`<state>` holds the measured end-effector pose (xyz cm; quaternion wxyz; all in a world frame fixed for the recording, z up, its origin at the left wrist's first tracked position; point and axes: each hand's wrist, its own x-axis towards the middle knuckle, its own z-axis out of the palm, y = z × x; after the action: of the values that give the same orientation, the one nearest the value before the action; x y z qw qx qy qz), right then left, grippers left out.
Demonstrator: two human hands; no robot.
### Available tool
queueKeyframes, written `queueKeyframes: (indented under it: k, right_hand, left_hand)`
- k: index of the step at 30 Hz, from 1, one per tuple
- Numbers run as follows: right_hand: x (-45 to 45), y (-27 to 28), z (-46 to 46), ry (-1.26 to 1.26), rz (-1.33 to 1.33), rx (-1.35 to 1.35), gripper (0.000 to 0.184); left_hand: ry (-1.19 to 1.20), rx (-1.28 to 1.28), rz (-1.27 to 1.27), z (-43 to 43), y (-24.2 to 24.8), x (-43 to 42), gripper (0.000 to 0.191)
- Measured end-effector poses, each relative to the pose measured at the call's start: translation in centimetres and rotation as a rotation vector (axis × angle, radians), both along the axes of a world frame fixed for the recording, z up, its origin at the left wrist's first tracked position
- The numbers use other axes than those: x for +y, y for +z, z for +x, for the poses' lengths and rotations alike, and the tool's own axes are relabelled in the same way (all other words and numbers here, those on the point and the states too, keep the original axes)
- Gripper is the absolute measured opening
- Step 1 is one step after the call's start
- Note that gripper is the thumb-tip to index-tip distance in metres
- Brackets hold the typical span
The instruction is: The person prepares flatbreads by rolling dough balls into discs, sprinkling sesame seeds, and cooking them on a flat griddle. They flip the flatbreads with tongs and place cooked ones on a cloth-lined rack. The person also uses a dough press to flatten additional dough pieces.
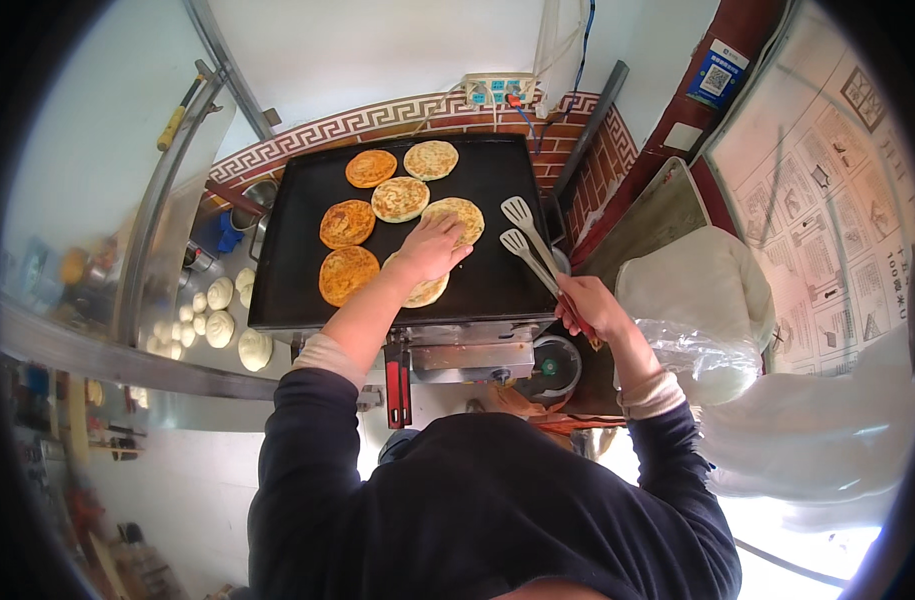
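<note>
My left hand [432, 246] lies palm down with its fingers on a pale browned flatbread [468, 217] at the middle of the black griddle [495, 289]. My right hand [588, 304], at the griddle's front right corner, is closed around the handles of slotted metal tongs [536, 244], whose two slotted ends stand apart over the plate. Another pale flatbread [426, 292] is partly hidden under my left wrist. Behind my left hand are two more pale flatbreads [400, 199] and an orange one [371, 168]. Two orange flatbreads [348, 276] lie on the left.
Coiled dough pieces [219, 330] rest on the metal counter left of the griddle. Red and black handles [399, 386] hang at its front. A power strip [498, 88] with cables is on the back wall. A cloth bundle [690, 285] and plastic wrap [697, 352] stand at right.
</note>
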<state>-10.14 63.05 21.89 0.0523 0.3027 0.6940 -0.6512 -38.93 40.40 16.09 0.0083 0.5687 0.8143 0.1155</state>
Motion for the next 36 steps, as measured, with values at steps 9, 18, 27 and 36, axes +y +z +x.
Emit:
queueKeyframes:
  k: [9,18,27,36]
  right_hand:
    - [0.3,-1.7,-5.2,0.141,0.010,-0.006,0.053]
    - [-2.4,2.5,-1.6,0.083,0.085,0.319,0.044]
    - [-0.9,1.7,5.2,-0.046,-0.075,0.244,0.051]
    - [4.4,-0.4,-1.4,0.194,0.013,-0.074,0.051]
  left_hand:
    - [0.410,-0.674,0.293,-0.5,0.4,-0.9,0.064]
    - [0.430,-1.939,1.194,-1.1,3.0,-1.6,0.088]
    - [0.354,-0.735,0.665,0.5,3.9,3.0,0.064]
    - [0.288,-0.312,0.776,9.8,4.5,-3.6,0.030]
